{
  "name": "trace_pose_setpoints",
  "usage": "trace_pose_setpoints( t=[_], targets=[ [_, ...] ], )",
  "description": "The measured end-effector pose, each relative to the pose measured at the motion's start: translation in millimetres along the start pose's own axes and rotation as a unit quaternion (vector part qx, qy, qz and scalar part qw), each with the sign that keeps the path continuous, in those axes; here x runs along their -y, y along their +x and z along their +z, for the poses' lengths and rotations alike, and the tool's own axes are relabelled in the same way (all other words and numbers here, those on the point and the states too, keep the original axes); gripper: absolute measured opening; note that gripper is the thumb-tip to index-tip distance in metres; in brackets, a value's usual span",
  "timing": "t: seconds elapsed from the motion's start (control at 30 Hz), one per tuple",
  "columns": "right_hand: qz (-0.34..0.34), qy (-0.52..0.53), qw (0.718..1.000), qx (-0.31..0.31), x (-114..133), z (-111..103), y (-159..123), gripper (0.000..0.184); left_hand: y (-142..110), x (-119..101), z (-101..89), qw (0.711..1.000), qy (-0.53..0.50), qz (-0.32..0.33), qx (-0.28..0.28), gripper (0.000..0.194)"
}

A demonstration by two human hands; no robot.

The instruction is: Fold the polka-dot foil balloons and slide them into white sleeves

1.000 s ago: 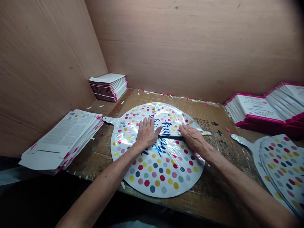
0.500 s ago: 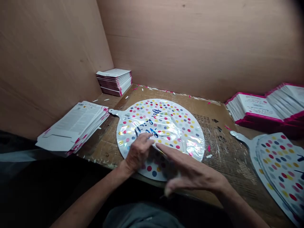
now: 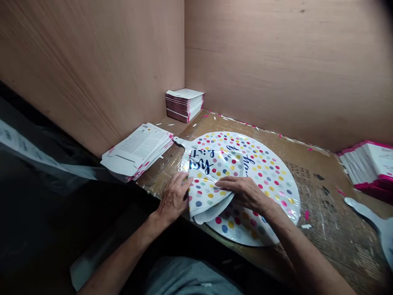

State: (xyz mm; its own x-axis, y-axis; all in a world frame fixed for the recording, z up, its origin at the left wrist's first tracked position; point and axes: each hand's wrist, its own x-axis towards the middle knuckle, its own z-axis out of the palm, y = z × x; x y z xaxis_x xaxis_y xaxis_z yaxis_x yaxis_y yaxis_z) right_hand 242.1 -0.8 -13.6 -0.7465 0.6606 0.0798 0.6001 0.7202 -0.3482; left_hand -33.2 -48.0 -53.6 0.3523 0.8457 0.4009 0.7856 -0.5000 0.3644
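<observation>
Fingers of the left hand [image 3: 173, 196] curl, half closed, against the eight-to-nine o'clock edge of a folded, glossy white plastic-looking sheet with multicoloured dots and dark blue script [image 3: 202, 180]; the thumb lies close to that edge, but whether it truly pinches the layers cannot be told. The right hand [image 3: 245, 190] is palm down, fingers nearly straight and close together, reaching in from four o'clock with the fingertips on the sheet's upper layer; its thumb is hidden, so a grip from below cannot be told either. The step in hand looks like folding the sheet into a smaller packet, partly done: the layers gape at six o'clock, showing a pale, plain inside. The next move seems to call for the left hand to steady the folded edge while the right hand presses the loose layers flat and even. Beneath the packet, reaching out towards three o'clock, lies a larger, round, white, dotted sheet [image 3: 270, 192], with a narrow white tab [image 3: 179, 141] at eleven o'clock from the packet. Both rest on the brown, cardboard-covered worktop [image 3: 331, 233]. Farther out, a slanted pile of white printed card sleeves with pink edges [image 3: 138, 151] lies at ten o'clock, a neat white-and-pink stack of cards [image 3: 184, 105] at eleven, and white packets with magenta borders [image 3: 374, 164] at three.
</observation>
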Motion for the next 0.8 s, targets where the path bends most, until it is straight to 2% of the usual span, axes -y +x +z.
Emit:
trace_pose_setpoints(
  t=[0.07,0.13,0.2,0.3,0.37,0.43,0.5,0.53,0.6,0.63,0.67,0.73,0.8],
  targets=[
    [0.011,0.049,0.999,-0.015,-10,-2,11,0.035,7,6,0.7,1.000,-0.009,-0.027,0.007,0.034],
    [0.055,0.069,0.995,-0.038,-19,2,21,0.032,17,11,0.5,0.998,-0.012,-0.061,-0.002,0.024],
    [0.141,0.058,0.986,-0.066,-23,8,33,0.034,27,14,1.5,0.994,-0.008,-0.106,-0.027,0.025],
    [0.284,0.030,0.953,-0.103,-22,14,54,0.046,37,16,7.3,0.984,0.024,-0.167,-0.057,0.032],
    [0.341,0.026,0.936,-0.089,-20,13,68,0.049,39,14,11.8,0.978,0.058,-0.188,-0.066,0.026],
    [0.363,0.035,0.930,-0.047,-20,7,81,0.050,40,12,13.8,0.973,0.081,-0.194,-0.093,0.014],
    [0.362,0.052,0.931,0.003,-21,-1,88,0.052,39,12,12.7,0.979,0.087,-0.154,-0.105,0.041],
    [0.364,0.055,0.930,0.026,-20,-4,90,0.053,39,13,11.5,0.985,0.086,-0.116,-0.092,0.055],
    [0.372,0.011,0.927,0.037,-14,-9,90,0.053,39,16,9.1,0.995,0.085,-0.043,-0.032,0.068],
    [0.364,-0.038,0.931,0.015,-8,-9,89,0.050,39,18,8.1,0.996,0.087,-0.028,0.000,0.068],
    [0.332,-0.093,0.938,-0.020,1,-7,87,0.049,38,20,7.2,0.995,0.091,-0.031,0.022,0.065],
    [0.203,-0.186,0.958,-0.078,22,3,85,0.047,39,21,4.5,0.992,0.103,-0.052,0.041,0.059],
    [0.075,-0.218,0.972,-0.057,42,15,86,0.035,43,21,-1.7,0.991,0.116,-0.053,0.047,0.052]
  ],
)
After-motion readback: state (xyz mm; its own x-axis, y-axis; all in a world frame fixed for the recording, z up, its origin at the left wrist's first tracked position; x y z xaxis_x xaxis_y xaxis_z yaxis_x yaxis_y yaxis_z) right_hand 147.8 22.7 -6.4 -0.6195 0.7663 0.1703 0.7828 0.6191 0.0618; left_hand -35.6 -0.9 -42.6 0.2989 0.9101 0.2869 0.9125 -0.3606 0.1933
